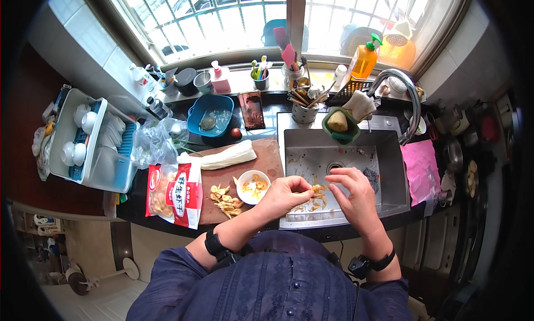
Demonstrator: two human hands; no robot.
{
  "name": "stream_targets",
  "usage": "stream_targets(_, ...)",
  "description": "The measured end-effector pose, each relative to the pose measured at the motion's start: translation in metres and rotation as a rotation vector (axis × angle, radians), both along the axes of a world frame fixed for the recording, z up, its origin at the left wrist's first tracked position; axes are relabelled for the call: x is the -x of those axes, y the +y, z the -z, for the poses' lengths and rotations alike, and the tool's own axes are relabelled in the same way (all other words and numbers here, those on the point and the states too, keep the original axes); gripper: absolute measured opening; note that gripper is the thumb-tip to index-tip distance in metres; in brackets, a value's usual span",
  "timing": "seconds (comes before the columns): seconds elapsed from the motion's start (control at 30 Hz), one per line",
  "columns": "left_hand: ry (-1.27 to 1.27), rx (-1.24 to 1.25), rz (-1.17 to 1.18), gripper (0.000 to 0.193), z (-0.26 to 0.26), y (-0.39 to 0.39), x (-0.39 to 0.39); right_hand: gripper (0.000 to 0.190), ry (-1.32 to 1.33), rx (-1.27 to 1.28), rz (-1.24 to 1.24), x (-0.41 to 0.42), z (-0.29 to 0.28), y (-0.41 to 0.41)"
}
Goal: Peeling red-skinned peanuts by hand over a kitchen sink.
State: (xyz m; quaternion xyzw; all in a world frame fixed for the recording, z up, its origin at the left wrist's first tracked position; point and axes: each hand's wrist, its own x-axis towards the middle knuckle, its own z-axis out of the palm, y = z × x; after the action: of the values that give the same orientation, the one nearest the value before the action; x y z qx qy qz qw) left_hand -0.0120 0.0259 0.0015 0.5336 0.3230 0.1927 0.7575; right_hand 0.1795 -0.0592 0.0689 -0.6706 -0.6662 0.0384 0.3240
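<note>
My left hand (pixel 287 194) hangs over the near left part of the steel sink (pixel 354 150), thumb and forefinger pinched together. Whether a small piece sits between those fingertips cannot be made out. To its right, my right hand (pixel 355 194) has its fingers apart and holds nothing visible. Orange shrimp shells (pixel 318 198) lie in the sink below and between the hands. Left of my left hand, a white bowl (pixel 253 187) holds peeled dried shrimp. Beside it, a pile of dried shrimp (pixel 226 201) rests on the brown cutting board (pixel 270 154). A red-and-white shrimp packet (pixel 175 194) overlaps the board's left edge.
A long white vegetable (pixel 227 155) lies across the board. Behind it are a blue basin (pixel 210 114) and a phone (pixel 251 109). A green sponge holder (pixel 341 127) and a curved faucet (pixel 411 96) overhang the sink. A pink cloth (pixel 420 171) lies at right.
</note>
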Motion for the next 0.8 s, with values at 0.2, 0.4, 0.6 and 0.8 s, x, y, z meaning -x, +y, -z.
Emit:
stream_targets(0.2,-0.034,-0.024,0.057,0.017,-0.009,0.005,0.001,0.017,0.100,-0.026,-0.144,0.010,0.000,0.000)
stream_targets(0.4,-0.171,0.378,0.122,0.013,-0.023,0.009,0.000,0.010,0.227,-0.178,-0.066,0.022,0.006,-0.003)
stream_targets(0.6,-0.075,0.114,0.143,0.013,-0.013,0.008,0.001,0.012,0.707,0.244,0.076,0.010,0.013,-0.009)
stream_targets(0.8,-0.083,0.096,0.150,0.011,-0.015,0.008,-0.003,0.011,0.159,-0.127,-0.101,0.012,0.004,-0.004)
